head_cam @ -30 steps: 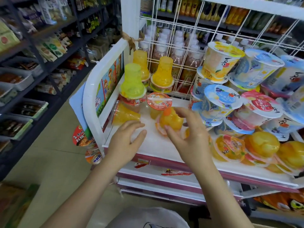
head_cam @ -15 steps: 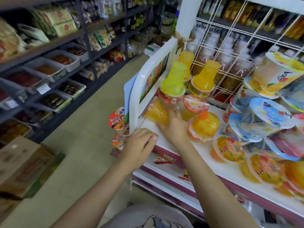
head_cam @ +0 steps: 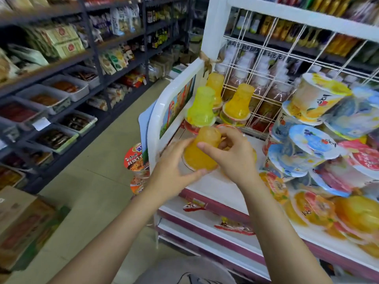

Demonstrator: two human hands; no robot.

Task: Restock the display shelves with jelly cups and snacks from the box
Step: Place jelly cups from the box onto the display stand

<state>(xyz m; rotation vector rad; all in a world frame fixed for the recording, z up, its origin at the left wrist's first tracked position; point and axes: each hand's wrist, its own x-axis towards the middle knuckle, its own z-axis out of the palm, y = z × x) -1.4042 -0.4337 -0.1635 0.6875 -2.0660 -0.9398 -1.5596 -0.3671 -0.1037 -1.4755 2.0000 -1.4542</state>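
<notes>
White shelf: bare strip at its front left corner, hemmed by the white side rail and the piled tubs to the right. Orange jelly cup sits tilted over that corner. Left hand cups its base, fingers curled; right hand pinches its narrow top. Cup's far side hidden; right-hand tubs blurred.

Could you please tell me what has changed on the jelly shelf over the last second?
The orange jelly cup that lay on its side at the shelf's left end is now lifted, held between the left hand and right hand. Earlier the left hand was empty. The green jelly cup and the stacked pudding cups stayed put.
</notes>
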